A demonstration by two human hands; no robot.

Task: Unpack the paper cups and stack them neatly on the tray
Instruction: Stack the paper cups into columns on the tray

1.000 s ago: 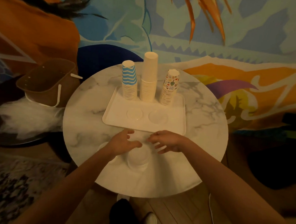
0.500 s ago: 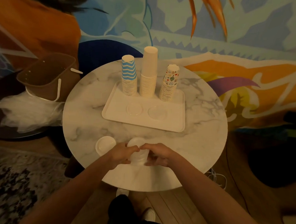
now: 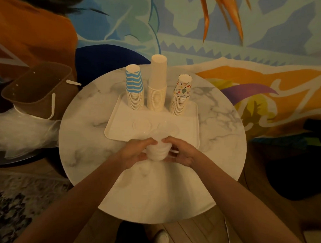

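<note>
Lifting now, I've got my left hand [image 3: 136,151] and right hand [image 3: 180,151] closed in one grip around the clear cup stack [image 3: 157,150], up off the surface at centre frame, nearing the tray [image 3: 119,123].

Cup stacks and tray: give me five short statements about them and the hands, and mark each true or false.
1. Three cup stacks stand along the far side of the tray. True.
2. The plain white stack is the shortest. False: it is the tallest.
3. The blue zigzag stack stands left of the plain one. True.
4. Both hands are off the table. False: the left hand and right hand hold a pale cup stack between them.
5. The patterned stack lies on its side. False: it stands, leaning slightly.
</note>
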